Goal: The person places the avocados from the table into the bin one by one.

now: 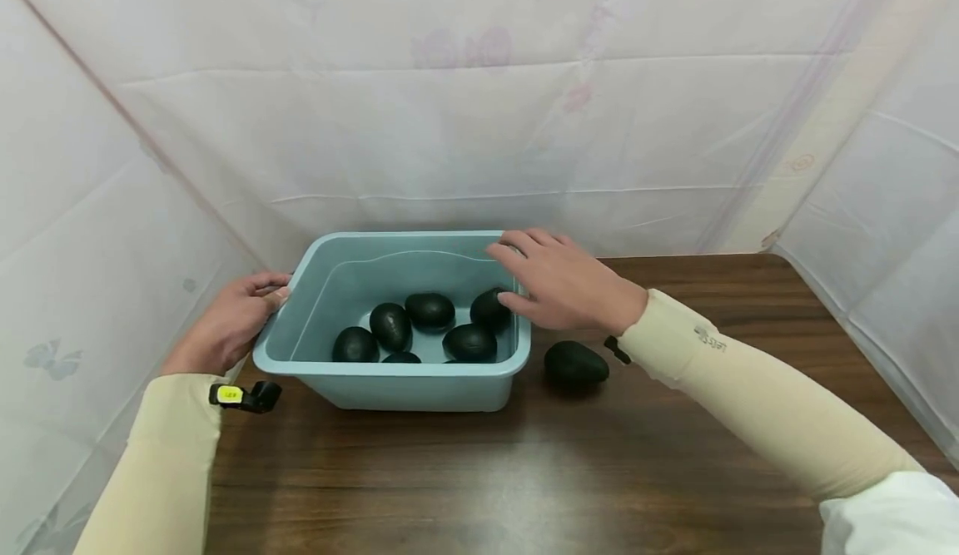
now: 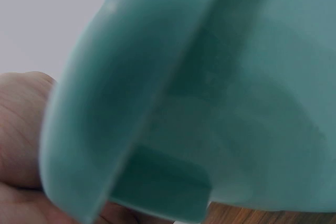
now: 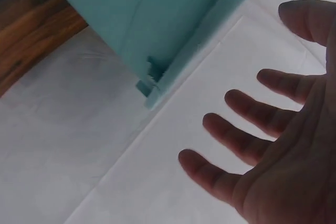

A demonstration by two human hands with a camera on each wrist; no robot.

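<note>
Nearest, one loose avocado (image 1: 575, 364) lies on the wooden table (image 1: 524, 472), just beside the tub (image 1: 390, 380) (six more inside). Left hand (image 1: 228, 322) grips the tub's left rim; right hand (image 1: 562, 282) hovers spread over the right rim, holding nothing. A one-sided pull risks tipping the tub.

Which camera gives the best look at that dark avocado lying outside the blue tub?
The head view. It alone shows the avocado, whole, lying on the wooden table beside the tub and below the right hand. The left wrist view shows only blurred tub wall and some hand; the right wrist view shows fingers, tub and white cloth, no avocado.
</note>
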